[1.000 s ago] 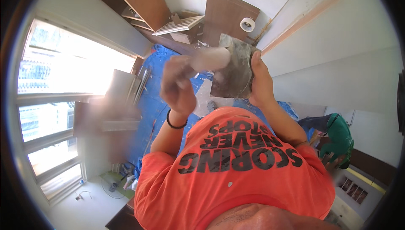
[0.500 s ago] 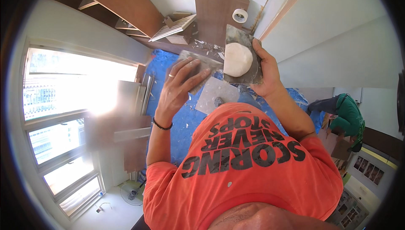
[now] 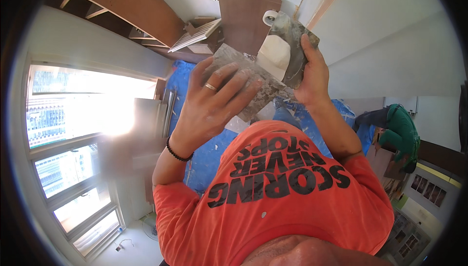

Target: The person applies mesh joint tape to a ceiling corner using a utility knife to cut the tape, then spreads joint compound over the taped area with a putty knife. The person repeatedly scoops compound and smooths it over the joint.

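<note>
My right hand [image 3: 314,73] grips a grey, smeared flat putty plate [image 3: 296,56], thumb on its face. A thick white lump of putty [image 3: 274,55] sits on that plate. My left hand [image 3: 217,102] has its fingers spread over the face of a second grey scraper plate [image 3: 263,83], which is streaked with dried putty. The scraper's right edge meets or overlaps the lower edge of the putty plate, beside the lump. How the left thumb holds the scraper from behind is hidden.
Blue sheeting [image 3: 204,168] covers the floor. A brown panel [image 3: 246,17] stands ahead with a roll of tape [image 3: 269,18] by it. Bright windows [image 3: 73,115] are at left, a white wall [image 3: 390,37] at right. A person in green [image 3: 403,132] bends over at far right.
My left hand has moved right and closer, bringing the scraper against the putty plate. The right hand has tilted its plate clockwise. The putty lump now looks flatter-edged and more angular.
</note>
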